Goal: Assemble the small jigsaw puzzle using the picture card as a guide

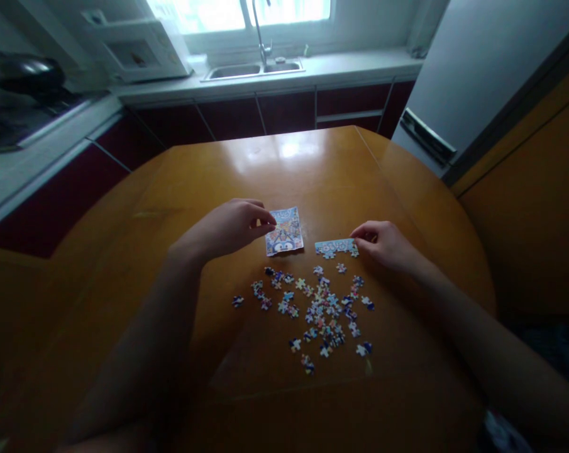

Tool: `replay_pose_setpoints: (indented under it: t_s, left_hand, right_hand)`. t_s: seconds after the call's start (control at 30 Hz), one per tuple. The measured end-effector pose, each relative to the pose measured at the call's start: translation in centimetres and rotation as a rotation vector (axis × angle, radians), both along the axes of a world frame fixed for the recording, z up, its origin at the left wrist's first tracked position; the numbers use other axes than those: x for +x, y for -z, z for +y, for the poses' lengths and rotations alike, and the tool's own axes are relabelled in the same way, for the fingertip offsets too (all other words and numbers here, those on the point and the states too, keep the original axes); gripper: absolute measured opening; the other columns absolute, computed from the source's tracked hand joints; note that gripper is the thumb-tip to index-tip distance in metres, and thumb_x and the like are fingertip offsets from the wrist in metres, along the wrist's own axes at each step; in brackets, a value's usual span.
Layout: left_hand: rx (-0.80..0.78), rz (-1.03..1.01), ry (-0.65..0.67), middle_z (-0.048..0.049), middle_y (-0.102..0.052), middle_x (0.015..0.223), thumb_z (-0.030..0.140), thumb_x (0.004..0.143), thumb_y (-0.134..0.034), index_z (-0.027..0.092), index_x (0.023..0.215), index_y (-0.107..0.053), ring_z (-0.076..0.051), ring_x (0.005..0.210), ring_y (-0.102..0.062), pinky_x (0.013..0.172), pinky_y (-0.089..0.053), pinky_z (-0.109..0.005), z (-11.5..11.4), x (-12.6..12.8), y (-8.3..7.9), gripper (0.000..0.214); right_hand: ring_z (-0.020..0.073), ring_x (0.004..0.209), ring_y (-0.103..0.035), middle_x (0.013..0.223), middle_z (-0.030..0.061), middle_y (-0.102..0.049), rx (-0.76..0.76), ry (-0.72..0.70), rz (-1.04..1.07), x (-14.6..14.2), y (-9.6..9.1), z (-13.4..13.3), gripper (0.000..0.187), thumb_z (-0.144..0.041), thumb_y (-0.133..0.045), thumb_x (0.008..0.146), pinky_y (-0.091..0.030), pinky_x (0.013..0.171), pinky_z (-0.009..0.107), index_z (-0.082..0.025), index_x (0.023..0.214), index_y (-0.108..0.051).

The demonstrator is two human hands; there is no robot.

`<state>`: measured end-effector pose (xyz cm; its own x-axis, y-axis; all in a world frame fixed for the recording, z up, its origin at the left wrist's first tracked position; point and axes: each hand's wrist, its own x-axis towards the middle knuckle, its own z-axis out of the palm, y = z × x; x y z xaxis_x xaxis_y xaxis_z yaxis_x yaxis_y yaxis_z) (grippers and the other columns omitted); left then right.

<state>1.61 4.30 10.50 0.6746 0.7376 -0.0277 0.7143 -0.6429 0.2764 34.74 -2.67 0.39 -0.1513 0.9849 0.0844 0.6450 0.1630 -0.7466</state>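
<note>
My left hand [241, 220] is over the left edge of a small printed picture sheet [284, 234], its thumb and forefinger brought together. What is between those fingertips, if anything, is too small to make out. The sheet lies on the table with a cartoon face at its lower edge. To its right is a joined strip of jigsaw puzzle pieces [334, 246], straight along the top and jagged below. My right hand [383, 244] is closed at the strip's right end, thumb and fingers on it. Loose puzzle pieces [324, 305] lie in a scattered heap nearer to me.
The wooden table [209, 182] has angled far corners. Beyond it runs a counter [350, 72] with a sink [237, 71], a faucet [264, 53] and a white microwave [140, 53]. A wok [27, 72] sits on the stove at left; a fridge [486, 75] stands at right.
</note>
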Motion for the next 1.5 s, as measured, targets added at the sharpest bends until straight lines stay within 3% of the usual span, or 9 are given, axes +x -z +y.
replay_pose_setpoints:
  t_s: [0.23,0.4,0.53,0.93,1.13,1.37,1.5]
  left_hand:
    - [-0.031,-0.018,0.063,-0.0060,-0.071,0.087,0.036,0.094,-0.056,0.019,0.090,-0.078,-0.014,0.070,-0.060,0.066,-0.043,-0.027,-0.2,0.3,0.1,0.028]
    - [-0.040,-0.004,0.059,-0.0063,-0.071,0.087,0.036,0.094,-0.056,0.019,0.090,-0.078,-0.013,0.068,-0.059,0.064,-0.042,-0.027,-0.3,0.5,0.1,0.028]
    - [-0.053,0.006,0.067,-0.0065,-0.072,0.088,0.036,0.093,-0.057,0.019,0.093,-0.078,-0.014,0.068,-0.059,0.064,-0.042,-0.027,-0.3,0.5,0.2,0.027]
    - [-0.080,0.027,0.106,-0.0063,-0.075,0.093,0.035,0.095,-0.055,0.020,0.101,-0.077,-0.014,0.073,-0.063,0.067,-0.044,-0.027,-0.4,1.0,0.7,0.027]
    - [-0.098,0.040,0.121,-0.0059,-0.074,0.096,0.037,0.096,-0.055,0.022,0.104,-0.076,-0.015,0.074,-0.062,0.068,-0.043,-0.027,-0.7,1.3,0.9,0.027]
    - [-0.112,0.031,0.159,-0.0054,-0.074,0.095,0.032,0.095,-0.056,0.023,0.104,-0.076,-0.015,0.074,-0.062,0.068,-0.044,-0.027,-0.6,1.3,1.2,0.024]
    - [-0.110,-0.079,0.214,-0.0055,-0.073,0.096,0.029,0.095,-0.058,0.021,0.098,-0.077,-0.014,0.079,-0.063,0.072,-0.046,-0.027,-1.8,2.9,1.7,0.020]
  right_hand:
    - [0.0137,0.069,-0.059,0.082,0.0034,-0.066,-0.052,-0.295,-0.094,-2.6,-1.6,-3.1,0.012,-0.018,-0.065,0.085,-0.045,0.063,0.027,-0.021,0.080,-0.075]
    - [0.0151,0.076,-0.061,0.090,0.0042,-0.068,-0.126,-0.398,-0.215,-4.6,-2.4,-5.3,0.011,-0.017,-0.069,0.085,-0.045,0.068,0.029,-0.024,0.083,-0.077]
    - [0.0175,0.078,-0.061,0.090,0.0045,-0.068,-0.167,-0.339,-0.299,-5.8,-2.4,-6.6,0.002,-0.024,-0.072,0.084,-0.043,0.068,0.031,-0.023,0.084,-0.074]
    - [0.0197,0.081,-0.059,0.091,0.0063,-0.065,-0.159,-0.290,-0.334,-6.7,-2.0,-7.4,0.005,-0.019,-0.069,0.082,-0.043,0.069,0.032,-0.020,0.082,-0.064]
    - [0.0151,0.066,-0.059,0.074,0.0025,-0.068,-0.264,-0.223,-0.132,-6.2,-2.2,-6.5,0.013,-0.010,-0.064,0.081,-0.043,0.059,0.028,-0.020,0.073,-0.065]
    - [0.0156,0.065,-0.064,0.073,0.0043,-0.071,-0.316,-0.131,0.177,-3.8,-1.3,-3.8,0.005,-0.013,-0.067,0.079,-0.050,0.059,0.028,-0.018,0.078,-0.069]
    - [0.0166,0.070,-0.066,0.078,0.0048,-0.073,-0.329,-0.129,0.256,-3.3,-1.1,-2.9,0.005,-0.019,-0.068,0.079,-0.052,0.064,0.030,-0.016,0.082,-0.072]
